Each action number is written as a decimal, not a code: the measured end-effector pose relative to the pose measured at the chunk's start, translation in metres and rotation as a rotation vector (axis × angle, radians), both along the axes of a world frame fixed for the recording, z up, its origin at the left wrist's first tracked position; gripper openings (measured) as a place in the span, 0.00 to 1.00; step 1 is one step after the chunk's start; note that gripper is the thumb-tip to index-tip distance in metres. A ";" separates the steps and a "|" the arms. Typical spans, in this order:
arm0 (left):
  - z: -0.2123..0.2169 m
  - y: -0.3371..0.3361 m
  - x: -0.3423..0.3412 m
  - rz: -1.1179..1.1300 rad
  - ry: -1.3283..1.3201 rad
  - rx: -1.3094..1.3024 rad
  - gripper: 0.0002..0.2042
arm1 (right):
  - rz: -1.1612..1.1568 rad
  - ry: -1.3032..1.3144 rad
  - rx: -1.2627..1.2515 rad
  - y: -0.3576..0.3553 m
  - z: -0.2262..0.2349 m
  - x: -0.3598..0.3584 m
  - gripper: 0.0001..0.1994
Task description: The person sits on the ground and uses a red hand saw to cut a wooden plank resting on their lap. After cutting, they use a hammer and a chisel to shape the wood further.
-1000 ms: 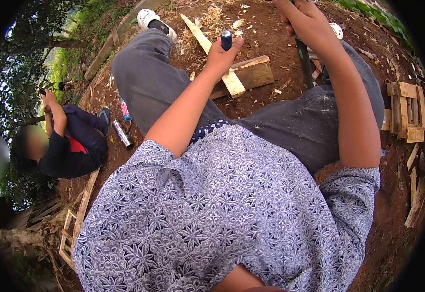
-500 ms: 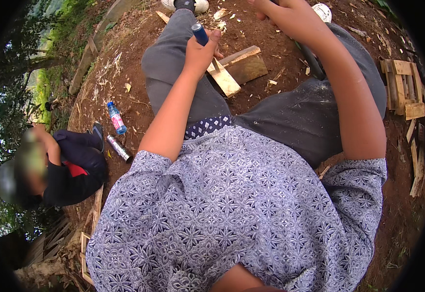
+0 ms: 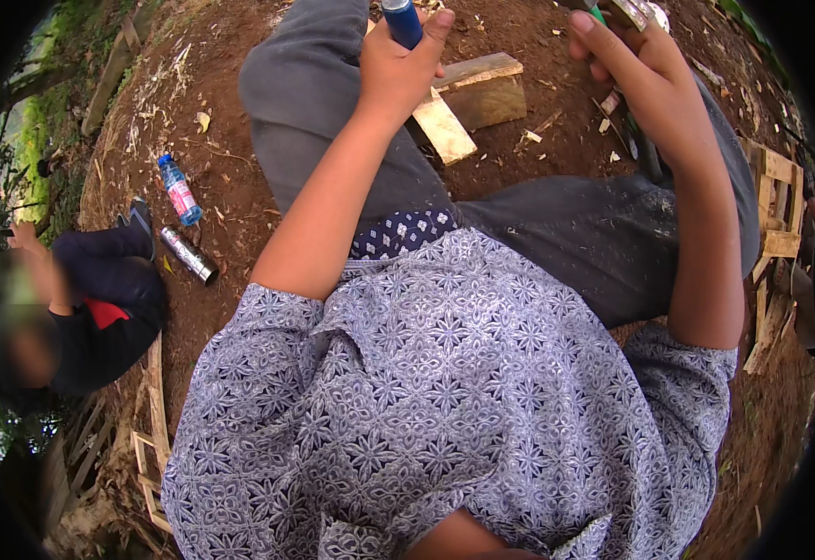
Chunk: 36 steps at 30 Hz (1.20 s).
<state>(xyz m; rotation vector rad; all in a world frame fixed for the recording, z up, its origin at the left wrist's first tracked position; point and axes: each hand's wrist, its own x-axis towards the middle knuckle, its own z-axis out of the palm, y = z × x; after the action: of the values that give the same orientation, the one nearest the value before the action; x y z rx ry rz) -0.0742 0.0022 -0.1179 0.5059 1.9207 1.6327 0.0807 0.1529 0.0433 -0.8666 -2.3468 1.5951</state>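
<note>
**Hands raised over a wooden block on bare earth**

Both hands have risen toward the top edge of the view since the earlier frame, and the wooden block now sits lower in the picture. The left hand is closed around a dark blue cylindrical handle, which sticks up above the fist, just above and left of the wooden block. The right hand is curled around a small object with a green part at the top edge, up and right of the block; what it is cannot be told. The block, made of 2 pale crossed planks, lies on red-brown soil between the person's grey trouser legs. Far left of the block, a plastic bottle with a blue cap and a silver can lie on the soil. Beyond them sits another person in dark clothes. Right of the block stands a small wooden frame.
</note>
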 end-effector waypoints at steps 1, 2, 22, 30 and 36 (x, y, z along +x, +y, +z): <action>0.002 -0.001 0.001 -0.020 0.002 -0.004 0.18 | 0.007 0.009 0.036 -0.002 -0.003 -0.001 0.22; 0.005 -0.003 0.002 -0.039 0.003 -0.008 0.18 | 0.024 -0.001 0.020 0.000 -0.004 -0.001 0.22; 0.001 0.001 0.016 -0.325 0.326 0.047 0.16 | 0.104 0.410 0.223 -0.010 -0.005 0.006 0.13; -0.014 -0.005 0.013 -0.271 0.465 -0.012 0.16 | 0.140 0.358 0.275 -0.012 0.028 0.002 0.14; -0.005 -0.005 0.022 -0.291 0.230 0.107 0.24 | 0.199 0.077 0.316 -0.017 0.032 -0.006 0.16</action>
<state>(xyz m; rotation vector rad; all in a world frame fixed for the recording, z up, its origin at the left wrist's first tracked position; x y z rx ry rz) -0.0526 -0.0033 -0.1228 1.0054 1.8195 1.5448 0.0743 0.1360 0.0756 -0.5106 -2.5987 1.2407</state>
